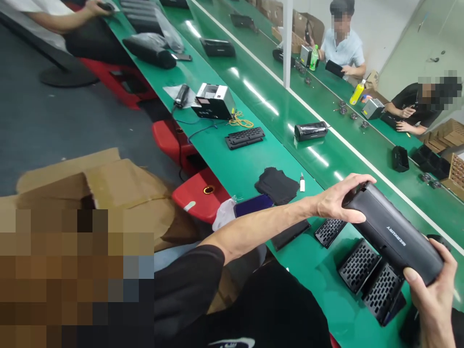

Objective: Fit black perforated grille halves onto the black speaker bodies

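I hold a long black speaker housing above the green bench, tilted down to the right. My left hand is wrapped round its upper left end. My right hand grips its lower right end, thumb on the near face. Under the housing lie three black perforated grille panels. A folded black cloth and a small white tube lie just left of my left hand.
A black cylinder speaker lies on the belt beyond. Further along are a grille, a grey box device and red stools. Cardboard sits at left. Other people work across the line and at far left.
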`<action>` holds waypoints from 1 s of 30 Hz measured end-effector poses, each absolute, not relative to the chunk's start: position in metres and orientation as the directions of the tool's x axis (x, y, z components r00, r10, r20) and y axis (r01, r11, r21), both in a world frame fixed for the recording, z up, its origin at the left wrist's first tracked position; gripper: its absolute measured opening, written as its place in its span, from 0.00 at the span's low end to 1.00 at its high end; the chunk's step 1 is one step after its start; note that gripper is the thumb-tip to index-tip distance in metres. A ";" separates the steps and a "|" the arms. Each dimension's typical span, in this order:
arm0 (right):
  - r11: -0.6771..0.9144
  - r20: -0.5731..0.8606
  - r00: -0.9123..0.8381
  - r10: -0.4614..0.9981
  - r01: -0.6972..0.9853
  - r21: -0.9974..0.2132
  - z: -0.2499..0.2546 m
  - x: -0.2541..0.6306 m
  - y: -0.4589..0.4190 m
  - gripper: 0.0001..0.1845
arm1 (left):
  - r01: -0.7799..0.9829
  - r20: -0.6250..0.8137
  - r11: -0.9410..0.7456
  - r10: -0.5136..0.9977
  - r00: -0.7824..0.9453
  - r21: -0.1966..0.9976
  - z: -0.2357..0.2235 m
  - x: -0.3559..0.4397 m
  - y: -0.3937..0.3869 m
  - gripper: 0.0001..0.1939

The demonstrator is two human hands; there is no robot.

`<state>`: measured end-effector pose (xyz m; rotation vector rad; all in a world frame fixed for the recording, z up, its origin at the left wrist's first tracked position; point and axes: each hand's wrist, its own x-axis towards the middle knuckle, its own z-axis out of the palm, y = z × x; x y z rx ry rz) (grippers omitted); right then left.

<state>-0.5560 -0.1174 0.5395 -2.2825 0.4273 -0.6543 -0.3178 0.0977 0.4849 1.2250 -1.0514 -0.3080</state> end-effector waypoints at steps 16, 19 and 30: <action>-0.531 0.213 0.824 -0.524 -0.121 -0.839 0.504 -0.553 -0.119 0.51 | 0.101 0.229 0.390 -0.709 0.667 0.915 0.433 -0.337 0.101 0.56; -0.411 0.087 0.831 -0.549 -0.178 -0.894 0.503 -0.550 -0.132 0.52 | 0.179 0.145 0.413 -0.641 0.754 0.893 0.426 -0.348 0.097 0.49; -0.503 0.203 0.832 -0.516 -0.103 -0.858 0.470 -0.526 -0.066 0.63 | 0.796 -0.185 0.382 -0.839 0.512 0.470 0.379 -0.415 0.059 0.42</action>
